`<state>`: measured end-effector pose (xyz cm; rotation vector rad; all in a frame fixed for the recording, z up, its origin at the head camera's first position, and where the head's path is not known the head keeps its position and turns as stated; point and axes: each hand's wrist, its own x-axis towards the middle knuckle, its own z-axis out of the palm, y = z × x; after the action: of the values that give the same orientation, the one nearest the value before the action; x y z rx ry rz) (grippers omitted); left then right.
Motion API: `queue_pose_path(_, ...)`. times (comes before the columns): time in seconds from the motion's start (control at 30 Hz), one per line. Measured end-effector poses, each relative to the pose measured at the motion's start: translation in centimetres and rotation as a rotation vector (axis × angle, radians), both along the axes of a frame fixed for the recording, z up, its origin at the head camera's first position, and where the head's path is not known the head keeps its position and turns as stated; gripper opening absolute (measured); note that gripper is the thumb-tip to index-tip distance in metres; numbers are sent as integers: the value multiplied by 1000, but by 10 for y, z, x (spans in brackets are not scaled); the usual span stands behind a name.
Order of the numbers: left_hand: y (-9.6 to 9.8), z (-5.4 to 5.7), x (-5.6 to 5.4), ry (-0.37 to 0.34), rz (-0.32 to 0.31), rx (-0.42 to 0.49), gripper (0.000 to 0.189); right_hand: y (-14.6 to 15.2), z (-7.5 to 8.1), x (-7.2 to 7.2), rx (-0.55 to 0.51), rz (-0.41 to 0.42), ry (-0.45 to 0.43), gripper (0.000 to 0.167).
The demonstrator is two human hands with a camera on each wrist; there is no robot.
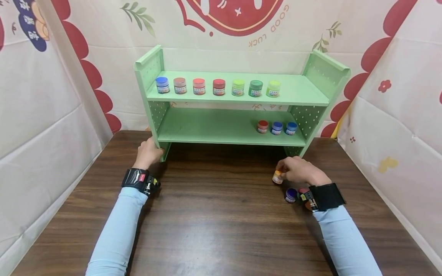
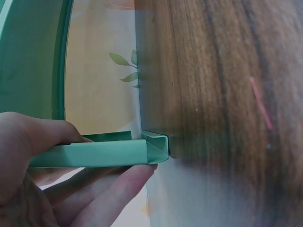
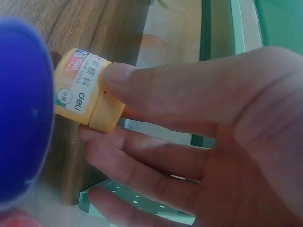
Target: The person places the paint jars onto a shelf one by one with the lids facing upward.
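Observation:
My left hand (image 1: 147, 154) grips the lower left leg of the green shelf (image 1: 221, 124); in the left wrist view the thumb lies on one side of the leg (image 2: 94, 155) and the fingers on the other. At the shelf's right front, my right hand (image 1: 299, 170) pinches a small yellow-orange paint jar (image 3: 80, 90) by its lid, between thumb and fingers. That jar (image 1: 277, 177) is low over the tabletop. Just below the right hand stands a purple-blue jar (image 1: 291, 195), which looms large at the left of the right wrist view. Red and orange jars beside it are partly hidden by the wrist.
Several paint jars line the top shelf, from a blue jar (image 1: 162, 85) to a light green jar (image 1: 273, 89). A red jar (image 1: 262, 127) and two blue jars (image 1: 291, 128) stand at the right of the lower shelf. Printed cloth (image 1: 221, 59) hangs behind the brown table (image 1: 207, 214).

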<state>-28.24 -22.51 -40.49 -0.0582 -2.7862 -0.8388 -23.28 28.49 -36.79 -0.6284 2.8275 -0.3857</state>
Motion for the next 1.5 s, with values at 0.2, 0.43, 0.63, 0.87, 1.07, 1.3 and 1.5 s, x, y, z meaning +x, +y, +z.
queue_pose_path(0.2,0,1,0,1,4,0,21,-1,1,0,-1,1,8,25)
queue_pose_path(0.43,-1,-1,-2,-5,7,19,21,0,-2,-1,-8,2,6,26)
queue_pose_path(0.63,-1,-2,-1,-12,3,4,22,0,-3,0,-26,-1,3,27)
queue_pose_path(0.87,-1,-2,-1,4,8,-2,20,-3,2,2,-53,31,40,26)
queue_pose_path(1.07,1,0,-2,1,-2,11,18,-14,19,6,-63,69,118,23)
queue_pose_path(1.3,2,0,-4,-2,-3,21,16,-37,48,3,-107,117,177,23)
queue_pose_path(1.5,-2,-3,-4,-3,16,25,18,-64,72,-17,-118,166,325,25)
